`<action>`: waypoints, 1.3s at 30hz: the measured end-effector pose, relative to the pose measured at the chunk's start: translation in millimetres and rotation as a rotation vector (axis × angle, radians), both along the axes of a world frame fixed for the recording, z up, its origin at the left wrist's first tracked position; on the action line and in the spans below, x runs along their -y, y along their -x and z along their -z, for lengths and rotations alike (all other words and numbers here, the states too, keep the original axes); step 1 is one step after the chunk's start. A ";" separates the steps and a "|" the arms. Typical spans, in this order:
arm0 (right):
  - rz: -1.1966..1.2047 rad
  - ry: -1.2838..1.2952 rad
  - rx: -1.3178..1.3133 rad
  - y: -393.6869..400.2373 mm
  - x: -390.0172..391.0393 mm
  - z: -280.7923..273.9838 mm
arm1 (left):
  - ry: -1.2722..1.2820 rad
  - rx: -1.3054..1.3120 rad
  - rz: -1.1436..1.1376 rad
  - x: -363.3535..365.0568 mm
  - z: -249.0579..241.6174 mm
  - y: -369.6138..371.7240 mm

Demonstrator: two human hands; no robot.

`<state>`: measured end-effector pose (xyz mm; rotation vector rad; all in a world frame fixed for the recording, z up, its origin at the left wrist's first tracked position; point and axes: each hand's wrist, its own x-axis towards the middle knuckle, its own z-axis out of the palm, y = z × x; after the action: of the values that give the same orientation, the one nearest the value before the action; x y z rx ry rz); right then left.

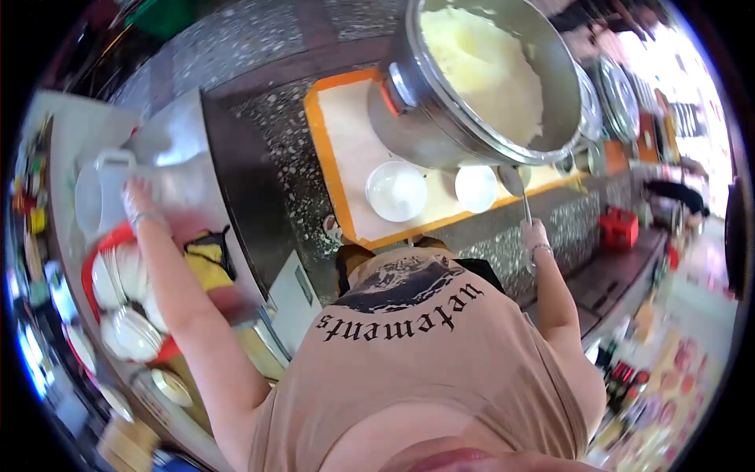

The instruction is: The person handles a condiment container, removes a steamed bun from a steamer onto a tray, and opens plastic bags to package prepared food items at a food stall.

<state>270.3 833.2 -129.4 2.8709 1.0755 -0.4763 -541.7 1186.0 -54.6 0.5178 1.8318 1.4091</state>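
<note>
My right hand [535,236], in a thin clear glove, is closed round the handle of a metal ladle [515,181]. The ladle's head is beside the lower rim of a large steel pot [393,118], which holds a pale yellow, soft mass [480,71]. Two white bowls, a larger one [396,191] and a smaller one [476,189], stand in front of the pot. Far to the left, my outstretched left hand [139,203] is at the edge of a translucent white plastic container [90,197]; its fingers are blurred, so I cannot tell their grip.
The pot and bowls stand on an orange-edged cream board [338,157]. On the left counter, white dishes [130,334] sit in a red basin [88,275] near a yellow cloth [206,263]. A red crate [619,228] is at right; a person in dark clothing [680,193] is farther off.
</note>
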 end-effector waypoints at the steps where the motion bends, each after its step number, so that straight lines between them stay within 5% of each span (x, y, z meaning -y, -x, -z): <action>1: 0.308 -0.087 -0.342 18.0 -4.1 -17.1 | 0.035 0.084 0.012 -27.3 36.5 63.3; 2: 0.604 -0.190 -0.686 34.5 -9.2 -32.2 | 0.022 0.106 0.007 -42.3 47.0 84.3; 3: 0.635 -0.207 -0.680 49.5 -11.2 -39.4 | 0.036 0.088 0.025 -52.0 38.2 81.7; 6: 1.035 -0.982 -1.094 102.2 -22.3 -63.7 | 0.046 0.080 0.079 -87.2 44.4 101.3; 9: 1.062 -1.312 -1.085 116.9 -38.4 -80.3 | 0.101 0.047 0.125 -128.2 83.1 136.9; 14: 0.999 -1.455 -0.924 152.5 -84.8 -162.9 | 0.101 0.092 -0.094 -164.4 75.9 128.7; 16: 0.775 -1.253 -0.996 159.9 -88.8 -177.7 | 0.070 0.102 -0.189 -169.8 64.7 126.0; 21: 0.717 -1.055 -1.065 197.1 -113.4 -191.3 | 0.213 -0.053 -0.271 -189.5 92.6 179.8; 23: 0.696 -1.015 -1.141 201.8 -114.0 -190.6 | 0.133 -0.571 -0.195 -184.2 96.5 181.9; 24: 0.667 -0.981 -1.111 200.7 -114.9 -193.0 | 0.083 -0.355 -0.261 -172.6 88.1 163.7; 26: 0.667 -0.965 -1.066 195.4 -122.6 -199.8 | -0.030 0.066 -0.464 -116.6 -11.5 35.7; 28: 0.609 -0.846 -1.004 185.3 -128.7 -217.6 | 0.062 -0.310 -0.273 -100.2 58.4 80.5; 30: 0.518 -0.737 -0.889 163.8 -145.1 -226.0 | 0.167 -0.704 -0.089 -75.8 66.5 86.7; 32: 0.354 -0.611 -0.788 143.5 -172.1 -238.6 | -0.058 0.150 -0.072 -36.0 34.1 17.7; 35: -0.068 -0.304 -0.590 68.7 -224.7 -209.4 | -0.130 0.156 -0.036 8.7 17.1 -54.5; 39: -0.250 -0.001 -0.509 38.5 -308.8 -190.3 | -0.300 0.219 0.406 67.3 8.1 -133.9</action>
<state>231.8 1142.1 60.9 2.6183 1.4666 -1.2238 -407.8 1118.7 -62.6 0.8031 1.2614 1.3967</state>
